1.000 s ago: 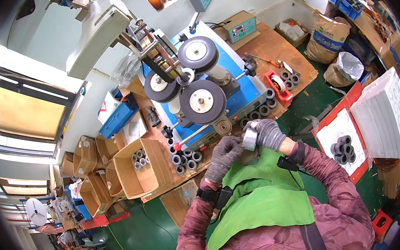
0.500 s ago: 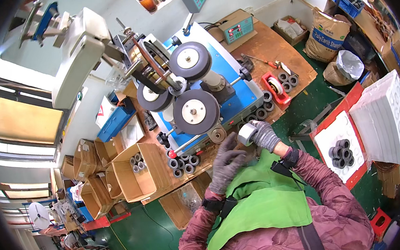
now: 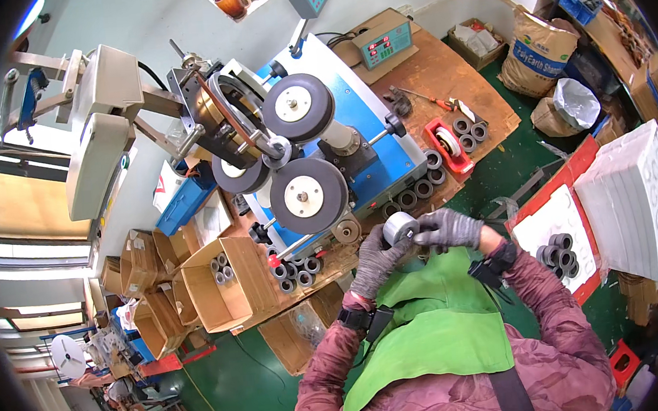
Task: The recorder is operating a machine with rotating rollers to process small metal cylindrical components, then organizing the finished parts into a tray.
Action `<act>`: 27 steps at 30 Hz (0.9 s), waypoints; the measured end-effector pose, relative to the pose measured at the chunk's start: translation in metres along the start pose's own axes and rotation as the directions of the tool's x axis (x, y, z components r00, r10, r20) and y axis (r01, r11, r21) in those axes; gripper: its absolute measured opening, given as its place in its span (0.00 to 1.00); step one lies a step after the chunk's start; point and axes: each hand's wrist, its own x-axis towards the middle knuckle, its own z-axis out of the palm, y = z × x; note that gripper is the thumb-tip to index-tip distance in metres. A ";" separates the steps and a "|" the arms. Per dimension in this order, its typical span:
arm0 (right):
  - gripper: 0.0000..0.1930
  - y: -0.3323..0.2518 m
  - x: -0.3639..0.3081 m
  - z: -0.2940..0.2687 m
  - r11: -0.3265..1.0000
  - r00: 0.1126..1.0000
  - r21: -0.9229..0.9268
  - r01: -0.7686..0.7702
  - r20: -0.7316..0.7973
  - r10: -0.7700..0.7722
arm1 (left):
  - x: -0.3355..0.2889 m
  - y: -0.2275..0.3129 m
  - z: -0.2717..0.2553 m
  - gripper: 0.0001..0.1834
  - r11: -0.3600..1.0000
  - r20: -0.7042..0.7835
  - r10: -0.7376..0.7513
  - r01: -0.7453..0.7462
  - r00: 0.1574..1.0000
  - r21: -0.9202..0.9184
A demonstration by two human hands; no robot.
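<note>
A silver-grey ring-shaped core (image 3: 399, 225) is held in front of my green apron, close to the machine's front edge. Grey knit gloves cover both hands. My left hand (image 3: 378, 265) is closed around the core's left and lower side. From the right, the fingertips of my right hand (image 3: 451, 229) press against its side, where a small dark spot shows. Just beyond my hands, several dark ring cores (image 3: 423, 189) lie along the table edge. The winding machine (image 3: 375, 152), blue-topped with three black rollers (image 3: 302, 197), stands ahead.
An open cardboard box (image 3: 220, 291) with several rings stands to the left. A red tape dispenser (image 3: 448, 148) and a screwdriver (image 3: 433, 102) lie on the table's right. Further right, rings sit on a white foam sheet (image 3: 536, 232) beside stacked white foam (image 3: 629, 189).
My left hand, apart with fingers spread before, has closed on the core. The core has shifted slightly left and down, and my right fingers now press its side. The view has shifted a little.
</note>
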 end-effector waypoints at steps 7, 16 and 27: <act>0.14 -0.018 -0.002 -0.032 0.803 0.818 -0.409 0.434 -0.194 -0.541 | 0.011 -0.007 0.010 0.26 0.999 -0.014 -0.052 0.052 0.999 -0.002; 0.18 0.024 0.030 -0.008 0.496 0.557 -0.740 0.455 -0.199 -0.807 | 0.016 -0.006 0.032 0.21 0.978 -0.024 -0.181 0.183 0.983 0.098; 0.17 0.172 0.045 -0.153 0.777 0.676 -0.493 -0.392 -0.727 -0.120 | -0.015 -0.041 0.016 0.21 0.935 -0.128 -0.338 0.318 0.932 -0.155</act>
